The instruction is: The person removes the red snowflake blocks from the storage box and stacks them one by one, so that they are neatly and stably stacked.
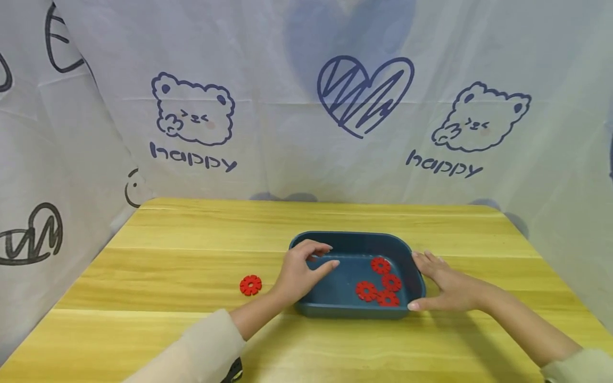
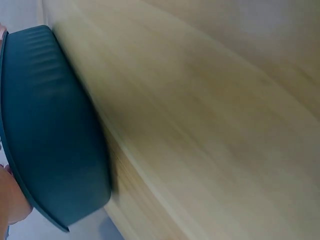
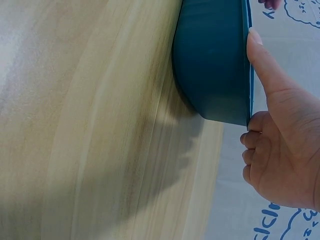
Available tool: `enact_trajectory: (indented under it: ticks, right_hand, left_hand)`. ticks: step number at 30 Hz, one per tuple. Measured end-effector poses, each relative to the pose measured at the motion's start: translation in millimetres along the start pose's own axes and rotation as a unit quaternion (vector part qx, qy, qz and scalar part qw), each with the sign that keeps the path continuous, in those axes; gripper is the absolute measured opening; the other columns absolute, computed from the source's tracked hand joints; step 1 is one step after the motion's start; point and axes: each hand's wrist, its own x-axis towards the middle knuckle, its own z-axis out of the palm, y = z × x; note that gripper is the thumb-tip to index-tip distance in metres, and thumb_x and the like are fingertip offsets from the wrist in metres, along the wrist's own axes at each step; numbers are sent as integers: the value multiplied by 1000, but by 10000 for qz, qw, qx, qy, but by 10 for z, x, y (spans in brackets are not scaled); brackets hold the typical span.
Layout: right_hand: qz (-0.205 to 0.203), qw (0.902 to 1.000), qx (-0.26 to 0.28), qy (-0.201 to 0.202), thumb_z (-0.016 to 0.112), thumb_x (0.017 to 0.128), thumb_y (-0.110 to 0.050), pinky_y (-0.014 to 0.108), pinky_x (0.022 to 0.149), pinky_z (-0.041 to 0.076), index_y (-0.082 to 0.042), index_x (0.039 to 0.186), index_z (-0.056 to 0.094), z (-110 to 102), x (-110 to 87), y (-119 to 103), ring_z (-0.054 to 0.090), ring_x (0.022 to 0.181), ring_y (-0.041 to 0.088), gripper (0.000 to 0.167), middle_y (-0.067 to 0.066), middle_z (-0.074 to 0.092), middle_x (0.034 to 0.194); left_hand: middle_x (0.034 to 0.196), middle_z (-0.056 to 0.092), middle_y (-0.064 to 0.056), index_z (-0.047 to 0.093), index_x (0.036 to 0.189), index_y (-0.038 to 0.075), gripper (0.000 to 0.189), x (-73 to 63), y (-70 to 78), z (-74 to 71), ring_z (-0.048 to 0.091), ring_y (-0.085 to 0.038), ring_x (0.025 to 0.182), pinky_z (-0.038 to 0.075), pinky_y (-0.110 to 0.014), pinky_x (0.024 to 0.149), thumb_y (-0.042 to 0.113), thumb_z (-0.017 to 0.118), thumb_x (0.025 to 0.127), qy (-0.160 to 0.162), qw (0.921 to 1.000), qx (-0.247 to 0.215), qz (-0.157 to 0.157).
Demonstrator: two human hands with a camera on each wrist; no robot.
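A dark blue plastic basin stands on the table with several red notched discs lying in its right half. Over the basin's left end is my left hand, its thumb and fingers apart and nothing between them. My right hand rests against the basin's right end, thumb at the near corner and fingers toward the far one. The right wrist view shows the thumb of that hand touching the rim. One more red disc lies flat on the wood, left of the basin.
The wooden table reaches back to a white cloth printed with bears, hearts and lettering. More of this cloth hangs at both sides. A small dark object shows at the bottom, beside the left sleeve.
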Motion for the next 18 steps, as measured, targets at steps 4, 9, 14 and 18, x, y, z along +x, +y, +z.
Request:
enact_trajectory:
  ticks: [4, 9, 14, 18]
  right_hand:
    - [6, 10000, -28, 5, 70, 77, -47, 73, 100, 13, 9, 144, 16, -5, 3, 1, 4, 134, 56, 103, 31, 12, 150]
    - [23, 10000, -38, -1, 70, 77, -48, 73, 100, 14, 9, 144, 17, -7, 3, -13, 5, 134, 56, 103, 31, 12, 150]
    - [20, 10000, -60, 7, 70, 77, -48, 73, 100, 14, 9, 144, 17, -7, 1, -17, 5, 134, 56, 103, 31, 13, 150]
    - [42, 10000, -27, -3, 70, 77, -48, 73, 100, 14, 9, 144, 17, -8, 0, -17, 5, 134, 56, 103, 32, 13, 150]
  left_hand:
    - [97, 65, -13, 67, 102, 4, 26, 38, 21, 93, 62, -25, 89, 55, -33, 76, 17, 73, 79, -110, 9999, -4, 101]
    - [98, 65, -12, 67, 102, 4, 26, 74, 60, 189, 62, -23, 90, 55, -34, 76, 18, 72, 80, -213, 9997, -29, 124]
    - [100, 65, -13, 67, 103, 3, 28, 115, 102, 284, 61, -25, 90, 54, -34, 77, 18, 72, 81, -364, 9992, -106, 82]
    - [100, 65, -12, 67, 103, 3, 28, 178, 153, 371, 61, -25, 90, 53, -31, 77, 19, 72, 81, -381, 9992, -129, 24]
